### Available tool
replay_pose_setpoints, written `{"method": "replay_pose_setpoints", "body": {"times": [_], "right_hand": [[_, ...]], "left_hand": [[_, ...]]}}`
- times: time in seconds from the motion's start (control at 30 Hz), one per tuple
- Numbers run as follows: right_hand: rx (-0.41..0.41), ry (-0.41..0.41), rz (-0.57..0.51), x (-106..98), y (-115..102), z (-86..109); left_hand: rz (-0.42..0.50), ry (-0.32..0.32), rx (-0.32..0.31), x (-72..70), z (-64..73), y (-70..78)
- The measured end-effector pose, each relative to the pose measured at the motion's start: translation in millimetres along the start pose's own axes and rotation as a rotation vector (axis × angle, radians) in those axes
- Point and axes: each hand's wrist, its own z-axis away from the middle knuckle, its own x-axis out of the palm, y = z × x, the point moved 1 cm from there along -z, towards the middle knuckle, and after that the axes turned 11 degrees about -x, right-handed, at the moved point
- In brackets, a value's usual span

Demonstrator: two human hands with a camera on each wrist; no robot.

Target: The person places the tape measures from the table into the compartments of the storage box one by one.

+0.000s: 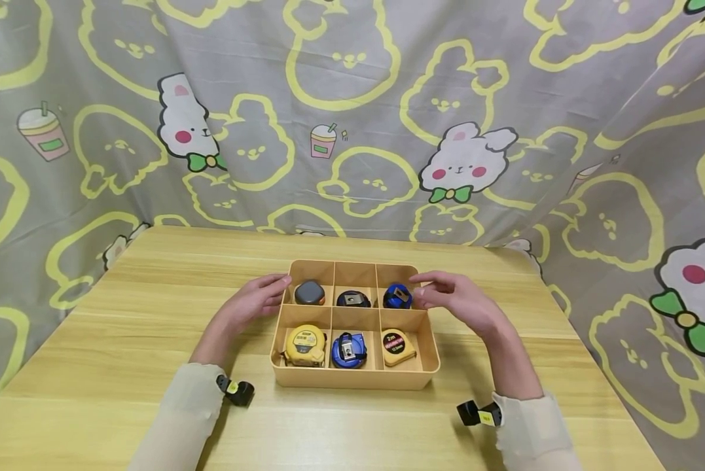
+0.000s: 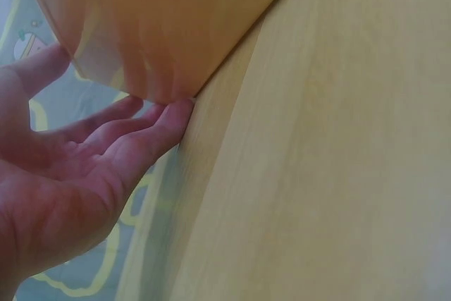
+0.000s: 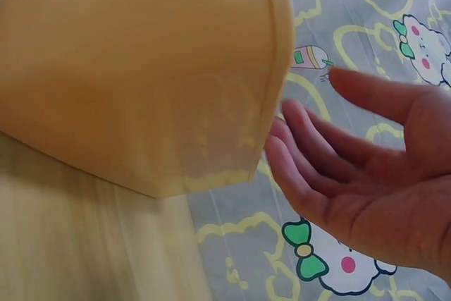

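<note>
A tan divided box sits on the table with a tape measure in each compartment. In the back row are a dark grey one, a dark one with a metal clip and a blue one. The front row has a yellow one, a blue one with a clip and strap and a yellow one labelled 2m. My left hand touches the box's left wall with extended fingertips, thumb at the rim. Beside the back right corner, my right hand has loosely bent fingers, holding nothing.
The wooden table extends around the box on all sides. Behind it and to both sides hangs a grey patterned curtain. A small black camera is strapped at each wrist, one left and one right.
</note>
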Motion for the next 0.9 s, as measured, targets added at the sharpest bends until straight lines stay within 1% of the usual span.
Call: {"method": "replay_pose_setpoints", "body": {"times": [0.1, 0.2, 0.33, 0.43, 0.53, 0.67, 0.77, 0.9], "right_hand": [[0.016, 0.103, -0.022, -0.1, 1.0, -1.4], [0.039, 0.180, -0.042, 0.3, 3.7, -3.0], [0.070, 0.217, -0.050, 1.3, 11.2, -4.5], [0.080, 0.211, -0.039, 2.6, 18.4, -5.6], [0.064, 0.181, -0.030, 5.2, 23.9, -7.2], [0.052, 0.142, -0.049, 9.4, 27.6, -8.9], [0.074, 0.131, -0.084, 11.9, 29.3, -9.9], [0.098, 0.113, -0.103, 14.4, 33.2, -11.7]], "left_hand": [[0.001, 0.002, -0.002, -0.2, 0.2, 0.7], [0.000, 0.002, -0.004, -0.5, 0.6, 1.2], [-0.008, -0.001, -0.007, -0.6, 1.0, 1.5], [-0.012, -0.002, -0.008, -0.6, 1.1, 1.4], [-0.015, -0.006, -0.008, -0.6, 1.1, 1.3], [-0.014, -0.015, -0.005, 0.1, 1.6, 1.5], [-0.015, -0.016, -0.001, 0.6, 2.4, 2.2], [-0.016, -0.014, -0.001, 0.6, 2.9, 3.0]]}}
